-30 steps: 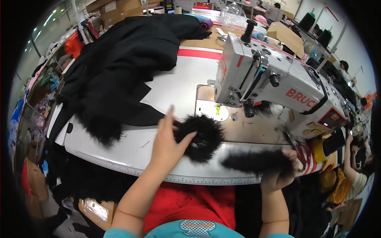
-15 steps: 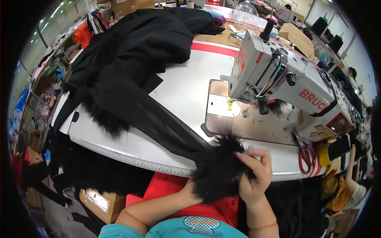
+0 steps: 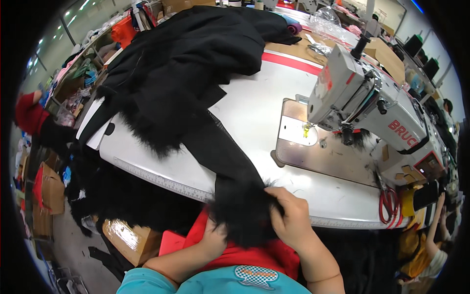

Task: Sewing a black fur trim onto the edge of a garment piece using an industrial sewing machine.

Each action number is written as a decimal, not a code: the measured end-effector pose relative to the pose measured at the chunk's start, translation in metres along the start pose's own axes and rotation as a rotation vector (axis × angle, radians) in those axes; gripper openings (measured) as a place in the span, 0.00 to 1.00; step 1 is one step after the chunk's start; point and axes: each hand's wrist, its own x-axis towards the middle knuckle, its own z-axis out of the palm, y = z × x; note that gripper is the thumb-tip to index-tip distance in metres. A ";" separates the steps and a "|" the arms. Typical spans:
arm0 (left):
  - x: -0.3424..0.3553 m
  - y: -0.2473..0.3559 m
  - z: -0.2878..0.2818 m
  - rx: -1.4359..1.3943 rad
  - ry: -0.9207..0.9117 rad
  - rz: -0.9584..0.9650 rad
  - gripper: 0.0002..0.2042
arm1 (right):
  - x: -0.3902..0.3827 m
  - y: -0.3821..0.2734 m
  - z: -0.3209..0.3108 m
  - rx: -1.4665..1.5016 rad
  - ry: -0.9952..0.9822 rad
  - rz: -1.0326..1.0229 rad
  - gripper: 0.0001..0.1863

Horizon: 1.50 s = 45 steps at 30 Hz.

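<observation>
A black garment lies heaped on the white sewing table, and one long sleeve (image 3: 223,154) runs from it toward me. At its near end is a shaggy black fur cuff (image 3: 245,220), held over the table's front edge and my lap. My right hand (image 3: 292,218) is closed on the cuff's right side, thumb and fingers pinching the fur. On the left side, my left hand (image 3: 214,240) grips the cuff from below, its fingertips buried in the fur. More fur trim (image 3: 152,132) hangs along the garment's edge. The sewing machine (image 3: 367,103) stands to the right of the sleeve.
Red-handled scissors (image 3: 389,203) lie at the table's right, near a dark phone (image 3: 425,195). A ruler strip (image 3: 161,181) follows the front edge. A cardboard box (image 3: 129,240) stands below left. Another person's arm (image 3: 434,220) shows at far right; someone in red (image 3: 32,115) is at far left.
Both hands have moved left relative to the table with the fur cuff. The sleeve has turned and lies flatter and wider. My right hand has closed lower around the fur. A person in red has appeared at left.
</observation>
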 end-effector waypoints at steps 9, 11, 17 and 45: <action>0.002 -0.004 -0.001 -0.787 -0.069 -0.759 0.15 | -0.032 -0.018 0.024 -0.236 0.058 -0.443 0.25; 0.004 -0.020 -0.001 -0.693 0.101 -0.728 0.14 | -0.032 -0.023 0.017 -0.263 0.116 -0.335 0.27; 0.003 -0.015 0.001 0.919 -0.341 -0.079 0.21 | -0.006 -0.011 0.001 -0.422 0.085 0.065 0.20; 0.033 0.035 0.011 -0.557 -0.046 -0.387 0.22 | 0.005 0.005 -0.010 1.615 -0.208 0.673 0.13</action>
